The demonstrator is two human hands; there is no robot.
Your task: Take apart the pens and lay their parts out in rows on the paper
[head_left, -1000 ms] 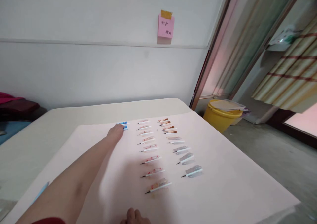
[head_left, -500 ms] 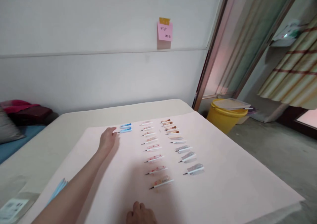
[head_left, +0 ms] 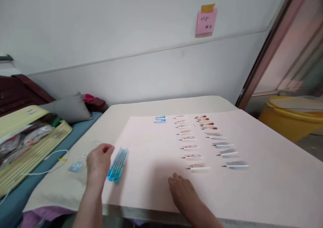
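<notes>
My left hand (head_left: 99,162) is raised just left of a bundle of light-blue pens (head_left: 118,164), its fingers bent together with nothing visible in them. A clear plastic bag (head_left: 82,165) with a blue label lies behind and beside it. My right hand (head_left: 183,189) rests on the pale pink sheet (head_left: 148,147) near the front edge, fingers curled in and nothing seen in them. Two blue pen refills with blue pieces (head_left: 160,121) lie at the back. To their right run a column of white refills with reddish patterned pieces (head_left: 190,148) and another with brown and grey pieces (head_left: 225,152).
A white wall with a pink note (head_left: 206,21) stands behind the table. On the left are a grey pillow (head_left: 69,108), an open yellow box (head_left: 57,137) with packets and a white cable (head_left: 47,171). A yellow bin (head_left: 290,120) stands at the right.
My left hand has drawn back from the blue refills at the rear to beside the light-blue pens. My view has turned left, and more of my right hand shows.
</notes>
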